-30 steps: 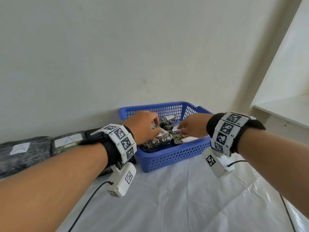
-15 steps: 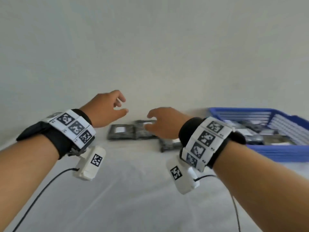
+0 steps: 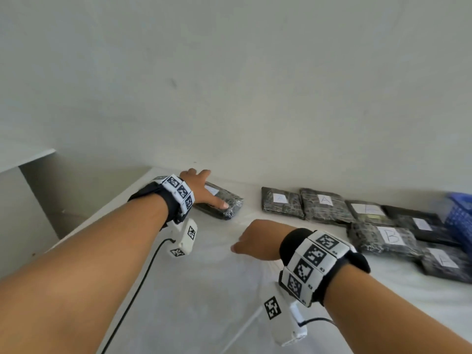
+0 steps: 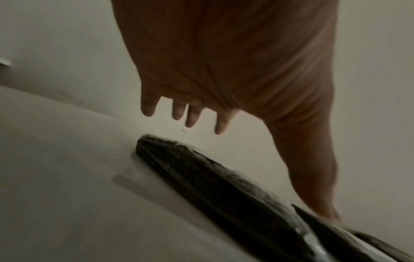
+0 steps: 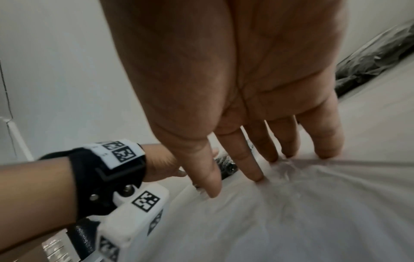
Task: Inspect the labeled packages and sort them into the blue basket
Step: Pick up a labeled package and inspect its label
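Left hand point(image 3: 201, 190) fingers spread wide above lone package point(image 3: 221, 202) at ten o'clock, thumb touching it, not yet gripped. Right hand point(image 3: 258, 241) fingertips point(image 5: 257, 175) straight, pressing sheet point(image 3: 204, 290). Blue basket point(image 3: 459, 213) at three o'clock. Step: pickup. Next: close grip, read label.

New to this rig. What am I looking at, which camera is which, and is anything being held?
No robot: a person with marker bands and a small camera on each wrist, plus a head camera looking down. The head view shows a white-covered table with dark wrapped packages carrying paper labels, several reading A, one B. The blue basket is at the far right edge. The left hand reaches over a lone package, thumb touching it, fingers spread; the left wrist view shows no grip yet. The right hand rests its straight fingertips on the cover, holding nothing.
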